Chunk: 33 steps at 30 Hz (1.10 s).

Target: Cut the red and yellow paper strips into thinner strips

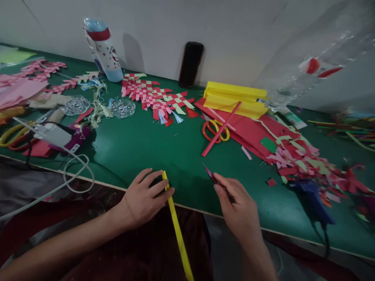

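Note:
Under the fingers of my left hand (148, 195), a narrow yellow paper strip (175, 222) is held at the table's front edge. Its upper end lies by my fingertips, and the rest hangs down over my lap. My right hand (238, 205) is closed around a slim craft knife (211, 175) with a dark red handle, its metal tip pointing up and left over the green table (129, 144). A gap separates the knife from the strip. Beyond the knife, a red paper strip (216, 134) lies across scissors (215, 128) with red and yellow handles.
Woven paper pieces with tassels (155, 97), a bottle (107, 54) and a phone (191, 64) stand or lie along the wall. Folded yellow paper (234, 99), red sheets (249, 132), scraps (304, 162) and a blue glue gun (312, 199) are at right. A white cable (66, 177) loops at left.

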Available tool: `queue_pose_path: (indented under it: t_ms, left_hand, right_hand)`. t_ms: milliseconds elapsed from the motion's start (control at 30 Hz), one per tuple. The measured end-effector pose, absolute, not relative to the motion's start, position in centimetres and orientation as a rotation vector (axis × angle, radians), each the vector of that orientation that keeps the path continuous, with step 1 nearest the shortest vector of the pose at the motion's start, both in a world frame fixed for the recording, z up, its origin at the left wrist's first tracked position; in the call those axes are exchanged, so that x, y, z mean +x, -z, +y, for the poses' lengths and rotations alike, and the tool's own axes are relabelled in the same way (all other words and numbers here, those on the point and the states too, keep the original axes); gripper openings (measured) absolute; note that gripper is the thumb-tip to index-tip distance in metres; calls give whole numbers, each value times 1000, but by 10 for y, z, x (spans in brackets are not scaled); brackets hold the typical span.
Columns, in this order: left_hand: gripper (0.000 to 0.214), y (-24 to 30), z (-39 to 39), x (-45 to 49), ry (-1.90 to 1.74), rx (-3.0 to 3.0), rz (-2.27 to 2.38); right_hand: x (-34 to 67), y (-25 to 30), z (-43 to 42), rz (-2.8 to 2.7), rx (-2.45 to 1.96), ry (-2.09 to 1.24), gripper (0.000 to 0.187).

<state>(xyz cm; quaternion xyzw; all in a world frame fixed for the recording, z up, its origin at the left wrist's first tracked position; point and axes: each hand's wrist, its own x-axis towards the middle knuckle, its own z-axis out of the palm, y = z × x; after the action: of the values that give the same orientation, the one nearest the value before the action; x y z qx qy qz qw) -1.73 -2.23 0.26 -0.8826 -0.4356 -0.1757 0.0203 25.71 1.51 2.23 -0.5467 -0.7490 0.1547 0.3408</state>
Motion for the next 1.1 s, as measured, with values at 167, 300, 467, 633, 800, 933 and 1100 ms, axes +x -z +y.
queue_pose_path:
  t_ms: [167,300,467,633,800,933,1100]
  left_hand:
    - [24,-2,-30,-9,622,-2672,-1382]
    - [13,-9,-26,-6,830,-2692,-1426]
    - [24,-23,-3,-6,1353,-2758,-2095]
    - [39,-27,10,8,1756,-2674,-2394]
    - [38,-22,4,24,2007,-2563,-2554]
    - [38,-24,0,14,1907,-2575,-2601]
    - [43,-31,-10,-10,1475,-2703,-2524]
  right_hand:
    - [270,-27,10,-1826,-1520,-413,30]
    - [279,-32,6,-1735,-1585,-397,34]
    - [282,-30,1,-1527,-1627,-577,44]
    - [245,-31,-7,-1302,-1550,-1020,54]
    - [198,-40,-11,-1409,-1458,-1294,39]
    - [186,-42,-6,-1565,-1441,-1330,30]
    - [189,-40,6,-1725,-1546,-1265,27]
